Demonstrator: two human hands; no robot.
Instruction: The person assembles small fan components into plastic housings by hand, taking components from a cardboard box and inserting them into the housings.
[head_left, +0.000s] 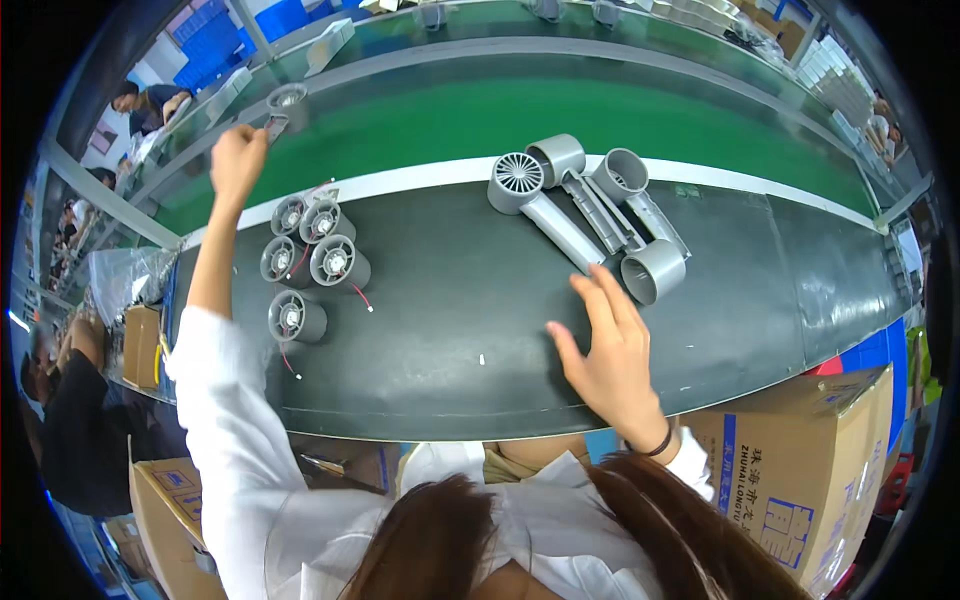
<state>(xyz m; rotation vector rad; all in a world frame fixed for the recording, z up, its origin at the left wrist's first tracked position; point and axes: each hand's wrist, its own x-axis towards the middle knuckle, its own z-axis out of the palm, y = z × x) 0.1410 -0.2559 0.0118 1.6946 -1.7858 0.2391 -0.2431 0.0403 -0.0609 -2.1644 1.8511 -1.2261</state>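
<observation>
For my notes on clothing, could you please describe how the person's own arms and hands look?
The left hand and right hand wear no gloves. White sleeves end short of both wrists; a thin dark band circles the right wrist.

My left hand (pixel 240 158) hides the near end of a small grey piece (pixel 277 126), whose form is too small to tell. Whether my right hand (pixel 608 362) touches the fan handle (pixel 562 230) at its fingertips cannot be determined. The plugs on the red wires (pixel 362 296) are too small to resolve, as is a white speck (pixel 481 359) on the table. My hair (pixel 430 540) covers part of my white shirt (pixel 540 505); the lower edge crops both.
</observation>
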